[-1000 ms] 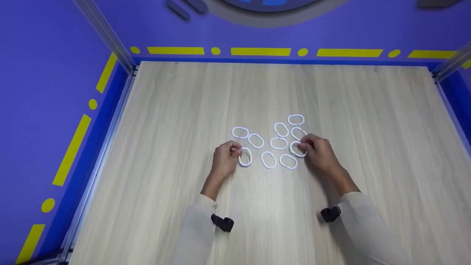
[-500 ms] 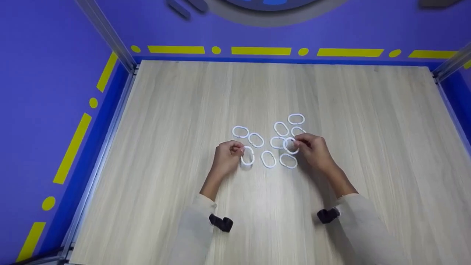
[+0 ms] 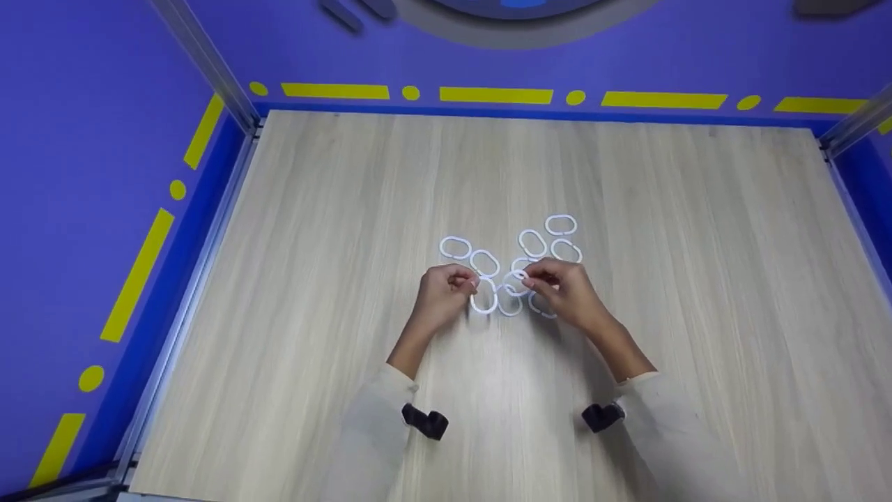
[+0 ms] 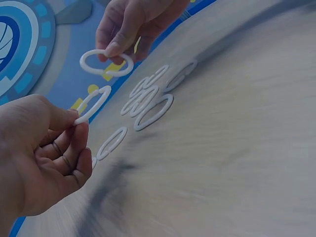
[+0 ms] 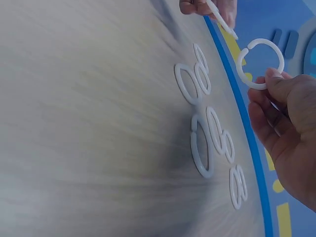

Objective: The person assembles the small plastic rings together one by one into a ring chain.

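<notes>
My left hand (image 3: pixel 442 296) pinches a white oval plastic ring (image 5: pixel 222 20) between thumb and index finger, held tilted up above the table. My right hand (image 3: pixel 568 296) pinches a second white ring (image 5: pixel 282 57), also raised. A small gap in this ring's band shows in the right wrist view. The two held rings are close together but look apart in both wrist views. Below and beyond the hands, several similar rings lie flat on the wood, one of them at the far right of the group (image 3: pixel 561 217). My hands and the held rings partly cover some of these.
The wood-grain table (image 3: pixel 279 314) extends around the rings. A blue-purple back wall (image 3: pixel 488 66) with yellow markings stands at its far edge, and a similar side wall (image 3: pixel 83 174) at the left. Black wrist devices (image 3: pixel 426 423) sit on both sleeves.
My right hand has carried its ring leftward and toward me, over the lying rings. My left hand has lifted its ring and moved slightly right, so the two held rings are closer together.
</notes>
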Tool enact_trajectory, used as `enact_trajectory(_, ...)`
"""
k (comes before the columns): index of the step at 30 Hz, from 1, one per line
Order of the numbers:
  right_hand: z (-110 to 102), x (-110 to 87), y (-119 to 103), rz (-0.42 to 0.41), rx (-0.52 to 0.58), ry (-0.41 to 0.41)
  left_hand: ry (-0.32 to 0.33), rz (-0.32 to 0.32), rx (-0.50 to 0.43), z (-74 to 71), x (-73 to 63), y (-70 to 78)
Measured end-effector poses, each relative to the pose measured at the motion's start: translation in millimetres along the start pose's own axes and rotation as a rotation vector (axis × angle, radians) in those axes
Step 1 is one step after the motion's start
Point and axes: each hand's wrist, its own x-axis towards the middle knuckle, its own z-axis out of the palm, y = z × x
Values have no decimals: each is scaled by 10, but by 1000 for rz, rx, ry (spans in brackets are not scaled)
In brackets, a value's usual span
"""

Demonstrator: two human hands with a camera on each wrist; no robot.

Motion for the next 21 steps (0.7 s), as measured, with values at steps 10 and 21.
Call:
enact_trajectory(10, 53, 77, -104, -52, -34, -35, -16, 29, -64, 1, 26, 41)
enact_trajectory(21, 97, 31, -105, -73, -46, -94, -60, 41, -78, 45, 1, 50)
